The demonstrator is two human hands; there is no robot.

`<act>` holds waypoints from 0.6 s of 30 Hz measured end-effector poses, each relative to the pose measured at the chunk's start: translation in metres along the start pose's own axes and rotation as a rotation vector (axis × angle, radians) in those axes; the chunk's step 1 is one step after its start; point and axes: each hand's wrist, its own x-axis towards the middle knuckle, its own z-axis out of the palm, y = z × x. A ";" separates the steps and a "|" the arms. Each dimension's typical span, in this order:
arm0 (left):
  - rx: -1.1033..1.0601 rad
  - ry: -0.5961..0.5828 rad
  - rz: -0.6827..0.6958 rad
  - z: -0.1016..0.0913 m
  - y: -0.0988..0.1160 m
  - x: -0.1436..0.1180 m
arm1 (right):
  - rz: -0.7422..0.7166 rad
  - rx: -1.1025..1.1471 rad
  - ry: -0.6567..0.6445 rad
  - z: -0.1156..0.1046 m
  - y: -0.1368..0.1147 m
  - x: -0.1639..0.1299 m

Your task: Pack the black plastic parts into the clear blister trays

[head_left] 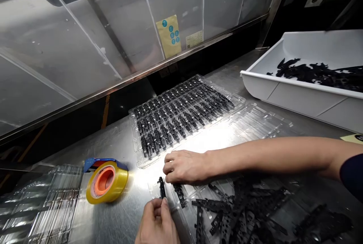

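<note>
Left hand (157,223) pinches a small black part (162,188) upright at the near end of a clear tray (181,208) on the worktop (119,142); right hand (185,166) lies flat, fingers curled, holding nothing, pressing that tray's far edge. Risk: the flimsy tray could shift and the part miss its pocket. Far tray (184,117) is full of black parts; the white bin (297,85) at right holds loose ones.

Two bare hands, ungloved; right forearm (283,155) bare up to a dark navy sleeve (353,174).
</note>
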 end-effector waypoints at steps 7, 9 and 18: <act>0.393 -0.291 0.095 -0.006 0.013 0.018 | 0.152 0.290 -0.083 -0.055 -0.025 -0.056; 0.406 -0.208 0.184 -0.001 0.009 0.019 | 0.240 0.374 -0.127 -0.073 -0.041 -0.079; 0.386 -0.122 0.382 -0.001 -0.011 0.020 | 0.342 0.273 -0.170 -0.061 -0.084 -0.120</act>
